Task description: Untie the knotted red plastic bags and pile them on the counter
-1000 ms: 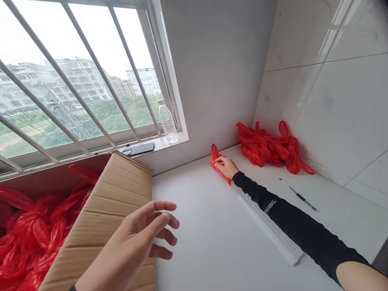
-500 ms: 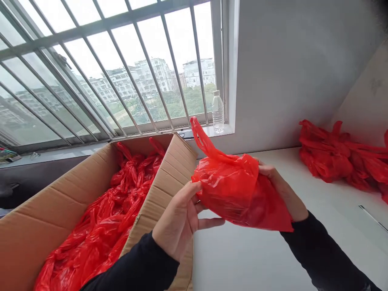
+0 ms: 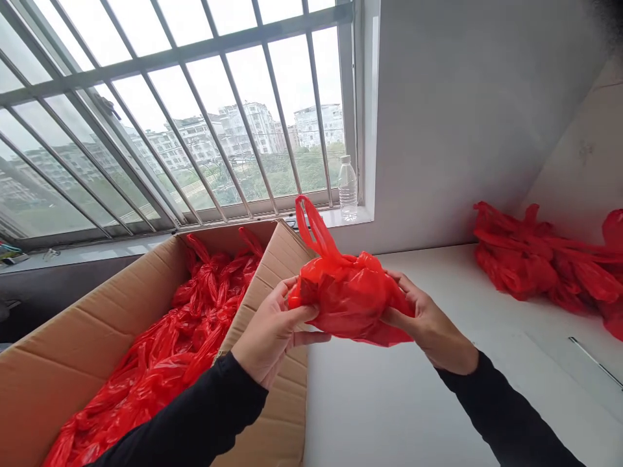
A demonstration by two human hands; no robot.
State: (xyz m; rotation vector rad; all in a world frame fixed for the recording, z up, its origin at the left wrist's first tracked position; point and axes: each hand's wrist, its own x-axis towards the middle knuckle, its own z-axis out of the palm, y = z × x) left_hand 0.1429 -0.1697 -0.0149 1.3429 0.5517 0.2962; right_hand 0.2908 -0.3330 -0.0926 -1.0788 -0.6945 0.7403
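Note:
A bunched red plastic bag [image 3: 348, 295] hangs in the air between my two hands, over the white table and beside the cardboard box. Its looped handle stands up at the top left, and what is inside cannot be made out. My left hand [image 3: 272, 327] grips the bag's left end, thumb in front and fingers partly behind it. My right hand [image 3: 426, 318] closes on the right end, with the thumb across the front. To the left, the open cardboard box [image 3: 92, 324] is filled with similar red bags [image 3: 165, 370].
More red plastic bags [image 3: 545, 256] lie piled on the white table [image 3: 389, 408] at the right, against the wall. A thin rod-like thing [image 3: 596, 363] lies near them. On the sill of the barred window stands a clear plastic bottle [image 3: 347, 191].
My right hand has shifted from behind the bag to its right end, thumb now in front. The bag's loose right part is gathered in, and the bag sits slightly further left.

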